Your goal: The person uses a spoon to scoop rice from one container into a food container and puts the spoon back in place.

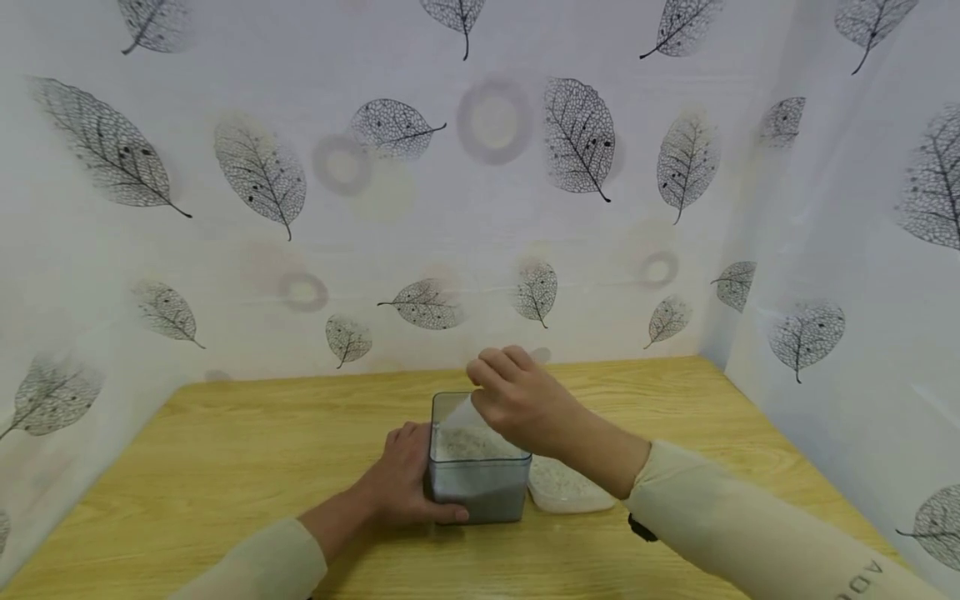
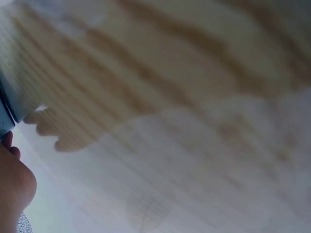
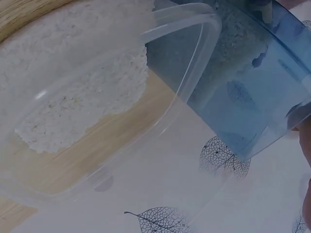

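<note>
Square bin, holding white grains, stands upright on the desk, midway between its left and right edges. Left hand is clamped on the bin's left side, thumb across the front. Right hand, fingers curled, grips 1 translucent scoop at the opening. 1 clear tub of grains sits beside the bin, rightward.

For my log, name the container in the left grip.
The tall, bluish, transparent plastic box; the left grip clasps it, not the low, clear plastic tub.
</note>
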`<state>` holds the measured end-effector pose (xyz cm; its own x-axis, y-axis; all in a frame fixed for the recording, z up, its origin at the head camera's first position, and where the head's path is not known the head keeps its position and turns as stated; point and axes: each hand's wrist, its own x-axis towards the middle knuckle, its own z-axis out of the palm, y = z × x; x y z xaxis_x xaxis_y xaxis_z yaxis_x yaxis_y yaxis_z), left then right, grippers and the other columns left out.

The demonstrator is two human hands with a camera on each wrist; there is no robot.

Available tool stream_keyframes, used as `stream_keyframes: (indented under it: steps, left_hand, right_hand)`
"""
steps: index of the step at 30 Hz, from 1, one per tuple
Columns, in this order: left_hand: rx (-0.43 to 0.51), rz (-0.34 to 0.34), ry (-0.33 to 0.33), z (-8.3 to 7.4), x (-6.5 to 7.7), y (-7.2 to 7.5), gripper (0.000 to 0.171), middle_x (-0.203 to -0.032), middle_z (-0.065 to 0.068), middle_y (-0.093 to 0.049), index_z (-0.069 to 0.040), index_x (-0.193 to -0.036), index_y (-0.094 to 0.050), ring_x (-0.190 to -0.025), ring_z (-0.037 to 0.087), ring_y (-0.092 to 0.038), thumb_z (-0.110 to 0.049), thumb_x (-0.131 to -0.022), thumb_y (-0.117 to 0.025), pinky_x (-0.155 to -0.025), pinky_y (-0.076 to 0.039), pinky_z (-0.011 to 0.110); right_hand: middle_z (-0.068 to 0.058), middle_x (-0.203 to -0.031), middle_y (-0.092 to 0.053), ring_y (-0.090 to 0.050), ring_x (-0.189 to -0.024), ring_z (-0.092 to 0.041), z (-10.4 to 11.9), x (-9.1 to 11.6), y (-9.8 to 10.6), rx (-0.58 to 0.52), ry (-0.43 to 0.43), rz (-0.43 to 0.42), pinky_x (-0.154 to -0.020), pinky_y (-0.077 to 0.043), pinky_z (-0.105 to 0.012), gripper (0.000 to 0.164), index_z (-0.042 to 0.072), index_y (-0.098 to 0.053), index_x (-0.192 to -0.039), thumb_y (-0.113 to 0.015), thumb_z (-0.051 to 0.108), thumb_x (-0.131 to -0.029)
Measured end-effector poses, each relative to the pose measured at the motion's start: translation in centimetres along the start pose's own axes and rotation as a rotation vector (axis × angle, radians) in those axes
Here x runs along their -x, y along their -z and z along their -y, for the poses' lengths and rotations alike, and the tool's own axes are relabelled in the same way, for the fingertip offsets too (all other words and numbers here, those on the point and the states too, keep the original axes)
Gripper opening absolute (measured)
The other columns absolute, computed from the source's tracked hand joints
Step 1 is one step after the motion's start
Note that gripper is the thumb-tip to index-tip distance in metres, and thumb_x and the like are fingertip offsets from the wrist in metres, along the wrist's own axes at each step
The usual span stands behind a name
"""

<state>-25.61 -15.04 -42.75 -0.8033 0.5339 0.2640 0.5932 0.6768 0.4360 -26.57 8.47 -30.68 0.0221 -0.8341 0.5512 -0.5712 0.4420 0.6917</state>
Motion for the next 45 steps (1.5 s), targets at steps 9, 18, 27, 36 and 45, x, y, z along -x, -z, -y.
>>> stream_keyframes:
  steps: [9,18,27,36,45]
  left_hand:
    - [0.017,0.024,0.007,-0.1,-0.2,-0.5,0.112,-0.129,-0.001,-0.051,-0.011,-0.145,-0.036,-0.11,0.014,-0.04,-0.08,-0.065,-0.073,-0.102,-0.03,0.047]
    - [0.01,0.038,0.02,-0.3,-0.2,-0.9,0.107,-0.125,-0.002,-0.052,-0.011,-0.14,-0.039,-0.109,0.014,-0.041,-0.08,-0.065,-0.072,-0.1,-0.03,0.047]
    - [0.028,0.056,0.037,-0.4,-0.2,-1.3,0.11,-0.128,0.001,-0.053,-0.009,-0.142,-0.038,-0.112,0.016,-0.042,-0.078,-0.065,-0.074,-0.103,-0.03,0.048]
    - [0.002,0.046,0.034,0.0,-0.7,-0.9,0.109,-0.124,0.003,-0.052,-0.007,-0.139,-0.039,-0.111,0.017,-0.042,-0.08,-0.064,-0.073,-0.105,-0.029,0.049]
    - [-0.022,-0.006,0.016,0.4,-1.4,-0.4,0.106,-0.124,0.005,-0.054,-0.006,-0.137,-0.041,-0.111,0.019,-0.044,-0.073,-0.063,-0.078,-0.101,-0.031,0.046]
  right_hand:
    - [-0.002,-0.099,-0.056,-0.049,-0.092,-0.021,1.8,-0.9,-1.2,-0.018,-0.016,0.318,-0.081,-0.042,-0.033,0.022,0.017,-0.063,-0.069,-0.06,0.016,-0.091]
    - [0.002,-0.087,-0.046,-0.038,-0.081,-0.018,2.0,0.2,-2.4,-0.212,-0.223,0.358,-0.072,-0.035,-0.031,0.023,0.018,-0.045,-0.056,-0.064,0.011,-0.067]
    - [0.003,-0.091,-0.052,-0.042,-0.083,-0.017,2.2,0.8,-2.5,-0.289,-0.29,0.446,-0.069,-0.036,-0.029,0.02,0.019,-0.052,-0.055,-0.069,0.018,-0.066]
    - [0.002,-0.092,-0.053,-0.043,-0.086,-0.019,1.3,1.0,-3.2,-0.393,-0.368,0.467,-0.071,-0.035,-0.031,0.028,0.02,-0.047,-0.05,-0.07,0.018,-0.067]
    - [-0.001,-0.093,-0.05,-0.04,-0.087,-0.021,0.3,0.7,-3.8,-0.475,-0.432,0.467,-0.073,-0.035,-0.034,0.03,0.02,-0.047,-0.048,-0.068,0.015,-0.069]
